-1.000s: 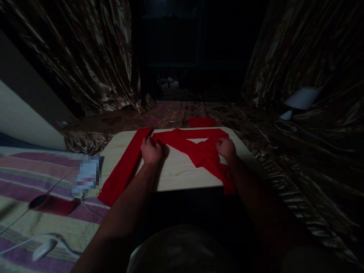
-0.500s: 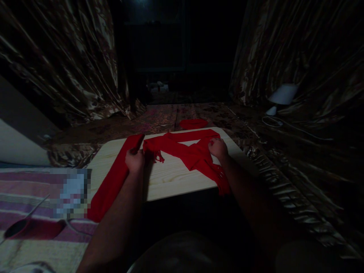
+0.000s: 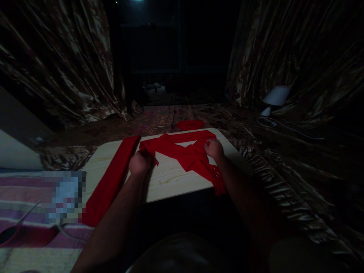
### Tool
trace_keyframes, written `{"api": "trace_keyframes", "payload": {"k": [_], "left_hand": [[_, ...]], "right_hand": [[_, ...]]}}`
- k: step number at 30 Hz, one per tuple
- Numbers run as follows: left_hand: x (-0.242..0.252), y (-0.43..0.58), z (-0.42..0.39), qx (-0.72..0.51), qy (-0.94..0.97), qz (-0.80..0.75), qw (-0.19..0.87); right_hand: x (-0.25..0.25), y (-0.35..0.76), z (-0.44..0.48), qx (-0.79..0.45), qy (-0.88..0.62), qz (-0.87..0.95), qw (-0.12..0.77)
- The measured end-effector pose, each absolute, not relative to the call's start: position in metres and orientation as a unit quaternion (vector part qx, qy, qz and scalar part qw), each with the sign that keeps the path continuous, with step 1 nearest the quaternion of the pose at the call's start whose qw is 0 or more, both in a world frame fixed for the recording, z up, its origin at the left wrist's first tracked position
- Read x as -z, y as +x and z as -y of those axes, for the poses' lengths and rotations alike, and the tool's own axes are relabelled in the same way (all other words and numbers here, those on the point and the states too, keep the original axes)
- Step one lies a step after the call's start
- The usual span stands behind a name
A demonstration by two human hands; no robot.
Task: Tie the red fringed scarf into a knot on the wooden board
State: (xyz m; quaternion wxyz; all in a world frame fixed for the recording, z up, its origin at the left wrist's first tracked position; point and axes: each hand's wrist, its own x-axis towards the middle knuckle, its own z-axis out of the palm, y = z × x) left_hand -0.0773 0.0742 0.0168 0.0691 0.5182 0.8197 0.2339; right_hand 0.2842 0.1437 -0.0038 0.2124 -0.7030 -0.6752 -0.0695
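Observation:
A red fringed scarf (image 3: 182,151) lies loosely bent across a pale wooden table (image 3: 165,185). My left hand (image 3: 140,162) is closed at the scarf's left fringed end, its fingertips partly hidden in the dark. At the right, my right hand (image 3: 214,148) pinches the scarf's edge near a bend. Below that hand, the other fringed end hangs over the table's near edge. A long, flat red folded cloth (image 3: 113,178) lies along the table's left side, just left of my left hand, and reaches past the near corner.
Another red cloth (image 3: 190,124) lies beyond the table's far edge. A white lamp (image 3: 277,95) with a cord stands at the right. Striped bedding (image 3: 22,193) is at the left, with a blurred-out object (image 3: 64,197) on it. Patterned curtains (image 3: 85,76) hang behind; the room is dim.
My left hand has moved right, from the folded red cloth to the scarf's left fringed end. My right hand keeps its hold on the scarf. The view has shifted slightly.

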Motion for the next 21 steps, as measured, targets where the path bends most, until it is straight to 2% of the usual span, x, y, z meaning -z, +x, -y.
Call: {"api": "trace_keyframes", "payload": {"k": [14,21], "left_hand": [[-0.017,-0.090,-0.074,-0.401,0.407,-0.818,0.067],[-0.002,-0.100,-0.081,-0.513,0.402,-0.756,0.065]], "right_hand": [[0.007,0.285,-0.145,0.068,-0.702,0.670,0.230],[0.007,0.285,-0.146,0.057,-0.702,0.674,0.222]]}}
